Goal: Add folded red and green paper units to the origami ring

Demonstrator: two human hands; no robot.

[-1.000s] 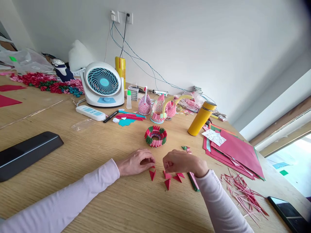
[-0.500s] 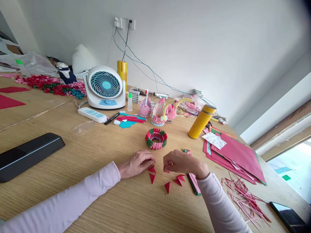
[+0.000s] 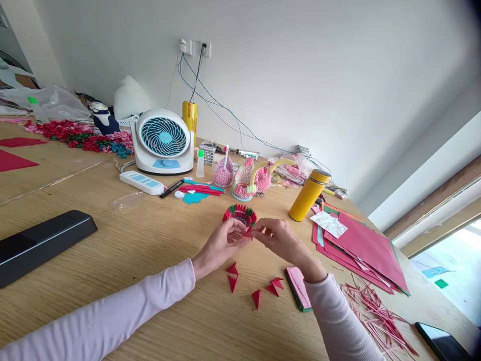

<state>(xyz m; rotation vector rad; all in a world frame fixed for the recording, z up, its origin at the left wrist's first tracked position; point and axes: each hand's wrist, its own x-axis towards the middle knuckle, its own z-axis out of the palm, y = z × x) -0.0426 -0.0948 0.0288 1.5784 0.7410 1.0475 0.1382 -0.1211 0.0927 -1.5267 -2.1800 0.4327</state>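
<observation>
A round ring of folded paper (image 3: pixel 239 212) in red, green and pink sits on the table, its front edge hidden behind my fingers. My left hand (image 3: pixel 228 241) is at the near left side of the ring, thumb and fingers pinched round a small red paper piece (image 3: pixel 248 232). From the right, the fingertips of my right hand (image 3: pixel 277 239) pinch the same piece. Nearer me lie loose red folded triangles: two at the left (image 3: pixel 232 284), one in the middle (image 3: pixel 256 299) and some touching at the right (image 3: pixel 275 286).
Beside my right wrist is a stack of pink and green slips (image 3: pixel 298 288). Further right are a yellow bottle (image 3: pixel 309 195), red sheets (image 3: pixel 372 245), paper strips (image 3: pixel 379 313) and a phone (image 3: pixel 445 341). Behind stand a fan (image 3: pixel 164 143) and paper swans (image 3: pixel 246 179).
Both hands have moved forward from the loose triangles to the near edge of the ring and come together on a small red piece. The view has tilted slightly up.
</observation>
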